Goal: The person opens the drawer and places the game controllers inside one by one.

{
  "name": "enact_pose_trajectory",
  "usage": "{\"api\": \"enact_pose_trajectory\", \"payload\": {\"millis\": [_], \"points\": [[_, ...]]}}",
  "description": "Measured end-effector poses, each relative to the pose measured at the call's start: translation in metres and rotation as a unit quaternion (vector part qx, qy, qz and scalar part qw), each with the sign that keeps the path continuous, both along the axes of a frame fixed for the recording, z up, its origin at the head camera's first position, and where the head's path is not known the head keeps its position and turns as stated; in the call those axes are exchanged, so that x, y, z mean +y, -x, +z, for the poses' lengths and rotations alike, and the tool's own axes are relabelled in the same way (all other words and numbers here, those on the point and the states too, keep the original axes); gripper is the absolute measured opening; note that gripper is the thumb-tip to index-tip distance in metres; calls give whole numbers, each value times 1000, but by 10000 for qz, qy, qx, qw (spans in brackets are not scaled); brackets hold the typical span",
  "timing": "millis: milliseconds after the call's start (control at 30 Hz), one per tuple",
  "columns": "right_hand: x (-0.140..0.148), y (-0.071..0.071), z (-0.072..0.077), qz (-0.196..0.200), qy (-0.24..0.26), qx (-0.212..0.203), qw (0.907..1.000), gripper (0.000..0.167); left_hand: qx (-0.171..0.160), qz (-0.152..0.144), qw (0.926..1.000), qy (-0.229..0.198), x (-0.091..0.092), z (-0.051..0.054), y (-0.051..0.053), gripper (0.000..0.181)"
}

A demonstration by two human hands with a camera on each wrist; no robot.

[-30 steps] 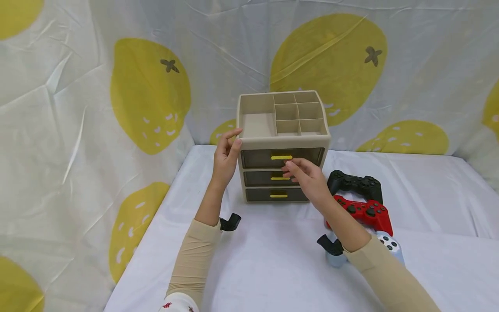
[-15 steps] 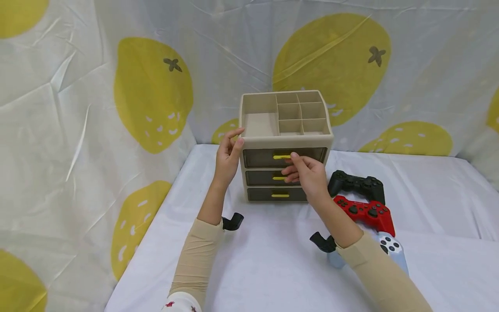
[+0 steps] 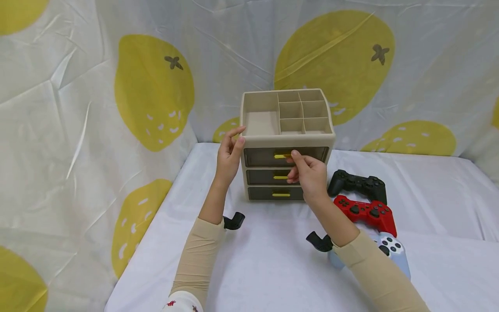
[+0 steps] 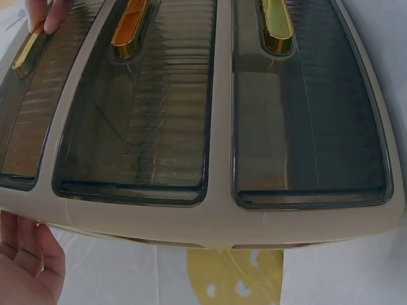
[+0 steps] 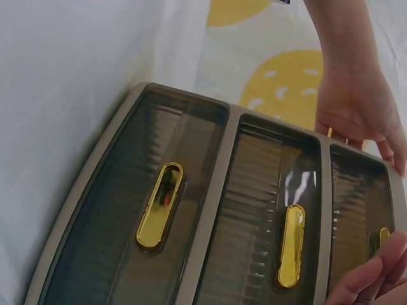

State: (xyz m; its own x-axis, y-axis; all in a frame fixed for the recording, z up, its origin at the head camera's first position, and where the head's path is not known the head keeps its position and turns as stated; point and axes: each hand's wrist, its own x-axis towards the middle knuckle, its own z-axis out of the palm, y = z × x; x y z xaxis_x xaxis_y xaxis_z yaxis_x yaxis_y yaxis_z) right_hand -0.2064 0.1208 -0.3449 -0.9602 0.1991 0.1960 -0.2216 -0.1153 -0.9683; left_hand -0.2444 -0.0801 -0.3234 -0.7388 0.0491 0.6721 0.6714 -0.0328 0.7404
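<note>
A beige desktop organizer (image 3: 289,141) with three dark see-through drawers stands against the back cloth. My left hand (image 3: 228,157) grips its upper left corner, with the thumb by the front edge and the index finger at the rim. In the right wrist view, the left hand (image 5: 359,105) lies along the organizer's side. My right hand (image 3: 312,175) pinches the right end of the top drawer's gold handle (image 3: 281,156), thumb above. In the left wrist view, the right fingertips (image 4: 56,16) are on that handle. All three drawers look flush with the front.
Right of the organizer lie a black game controller (image 3: 358,185), a red one (image 3: 368,212) and a light blue one (image 3: 393,251), partly hidden by the right forearm. Open compartments (image 3: 292,110) top the organizer. White cloth (image 3: 265,260) covers the table; a lemon-print curtain (image 3: 234,56) hangs behind.
My right hand has risen from just below the top drawer's handle and now pinches it. The left hand keeps its place on the corner. The view has shifted slightly.
</note>
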Motion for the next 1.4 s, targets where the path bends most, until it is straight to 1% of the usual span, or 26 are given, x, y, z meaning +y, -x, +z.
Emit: {"api": "enact_pose_trajectory", "payload": {"millis": [200, 400, 667, 833, 900, 967, 1000, 1033, 1133, 1233, 1267, 1400], "points": [[1, -2, 0, -31, 0, 31, 10000, 39, 3, 29, 10000, -16, 1, 1, 0, 30], [2, -8, -1, -40, -25, -4, 10000, 35, -9, 50, 10000, -48, 2, 2, -1, 29], [3, -16, -1, -53, -136, -99, 9998, 38, -109, 17, 9999, -58, 1, 1, -2, 29], [4, -23, 0, -69, -408, -91, 9991, 41, -149, 56, 9999, -55, -1, -13, 13, 30], [4, -25, 0, -51, -427, -89, 9990, 42, -136, 92, 9999, -45, -2, -19, 20, 30], [4, -28, -1, -37, -395, -72, 9992, 41, -36, 92, 9999, -38, -2, -22, 22, 30], [4, -30, -1, -31, -368, -66, 9993, 40, 17, 91, 10000, -32, -3, -22, 23, 31], [4, -31, -1, -23, -339, -67, 9994, 40, 32, 80, 10000, -13, -3, -19, 20, 31], [5, -36, 0, -9, -304, -76, 9995, 39, 81, 84, 9999, 24, -3, -19, 20, 35], [6, -41, 1, -7, -312, -145, 9994, 40, -60, 109, 9999, 59, -3, -17, 20, 32], [6, -42, 1, -4, -321, -161, 9994, 40, -81, 129, 9999, 57, -3, -20, 23, 32], [6, -51, 3, 8, -325, -255, 9991, 40, -227, 103, 9997, 66, -4, -17, 22, 33]]}}
